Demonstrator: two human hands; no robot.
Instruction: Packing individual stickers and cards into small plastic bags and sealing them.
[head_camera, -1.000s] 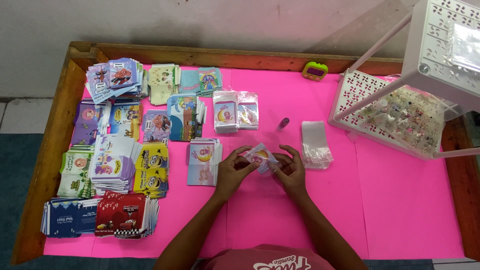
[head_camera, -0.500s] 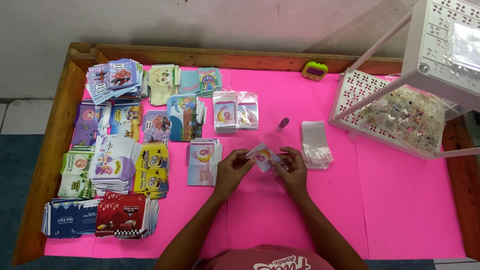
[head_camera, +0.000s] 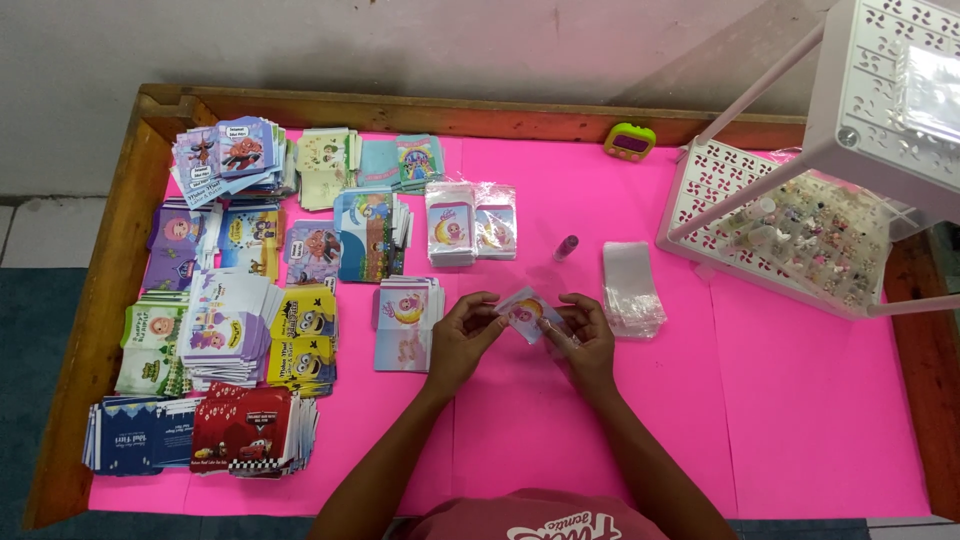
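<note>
At the far left of the pink table cover (head_camera: 800, 420), many stacks of small printed cartoon cards (head_camera: 225, 330) lie in rows, from the wooden table edge (head_camera: 100, 300) to near the middle. Right of them, a short stack of light blue cards with a pink moon picture (head_camera: 407, 322) lies just beside the left hand (head_camera: 462, 338).

The left hand holds the left edge of a small card in a clear plastic sleeve (head_camera: 523, 312), with the thumb and fingers pressed together on it. The card is above the pink cover, between both hands, a little tilted. The right hand (head_camera: 582, 335) grips the right side of the same card, fingers closed on it; I cannot tell if it holds the sleeve or the card itself.

Behind the hands, two small piles of already sleeved cards (head_camera: 468, 222) lie near the centre. A small purple tube (head_camera: 567, 246) lies to their right. A pile of empty clear plastic sleeves (head_camera: 632, 288) lies just beside the right hand. A green and purple small gadget (head_camera: 630, 141) sits near the back edge. At the far right stands a white plastic rack with a perforated tray of small trinkets (head_camera: 790, 230).
</note>
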